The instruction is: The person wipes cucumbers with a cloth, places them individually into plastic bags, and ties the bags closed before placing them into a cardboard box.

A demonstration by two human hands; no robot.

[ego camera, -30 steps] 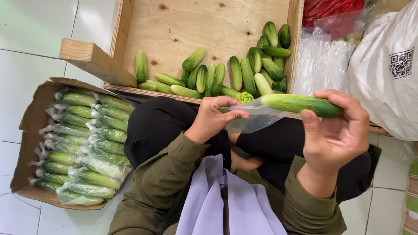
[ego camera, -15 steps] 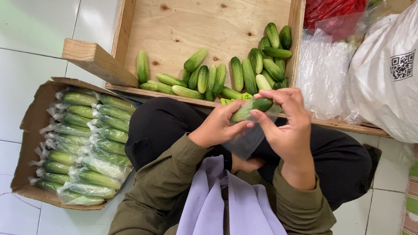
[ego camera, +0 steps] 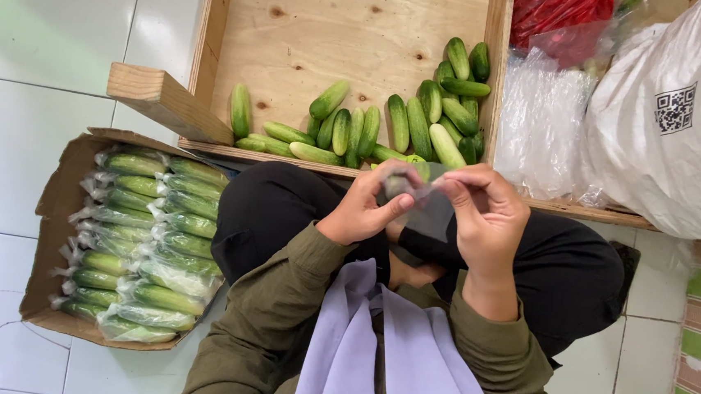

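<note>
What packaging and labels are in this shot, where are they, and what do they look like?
Cardboard box: left, on the floor, brown, open, full of bagged cucumbers.
White sack: upper right, bulging, square black code label.
Clear plastic bags: beside the sack, crumpled stack.
Small clear bag: between left hand and right hand.

- Scene evenly and brightly lit, soft diffuse light; source not seen.
- Mild glare noted on white tiles left of the cardboard box [ego camera: 62, 201].
- Focus sharp throughout; slight blur at hands.
</note>
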